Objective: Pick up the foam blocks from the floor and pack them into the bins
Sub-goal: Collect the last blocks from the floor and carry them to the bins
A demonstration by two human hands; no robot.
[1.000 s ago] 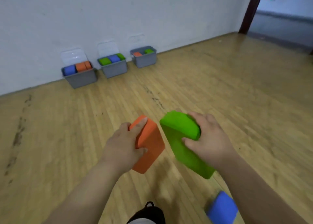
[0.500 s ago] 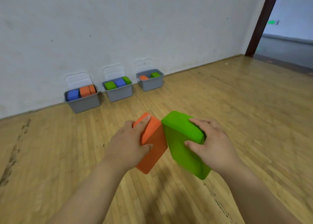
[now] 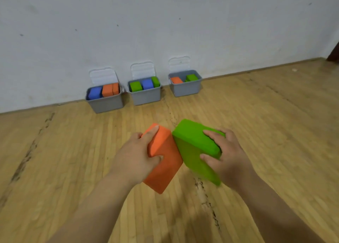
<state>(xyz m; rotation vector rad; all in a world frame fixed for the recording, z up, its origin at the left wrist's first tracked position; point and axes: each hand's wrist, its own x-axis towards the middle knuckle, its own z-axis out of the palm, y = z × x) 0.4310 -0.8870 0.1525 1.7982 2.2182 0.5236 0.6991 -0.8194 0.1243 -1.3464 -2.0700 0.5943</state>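
My left hand [image 3: 134, 157] grips an orange foam block [image 3: 164, 163] held above the floor, thumb on its front face and fingers over its top. My right hand [image 3: 226, 154] grips a green foam block [image 3: 192, 143] the same way, and the two blocks touch side by side. Three grey bins stand against the wall ahead. The left bin [image 3: 107, 103] holds a blue and two orange blocks. The middle bin [image 3: 145, 96] holds two green blocks and a blue one. The right bin [image 3: 186, 88] holds an orange and a green block lower down.
Each bin has a clear lid [image 3: 102, 76] propped against the white wall [image 3: 165, 22]. The wooden floor [image 3: 266, 123] stretches between me and the bins, with dark scuffed seams. A dark door frame [image 3: 334, 53] shows at the far right.
The view has swung left and forward, so the bins now sit nearer and more central. Both hands keep their blocks. The blue block on the floor has left view.
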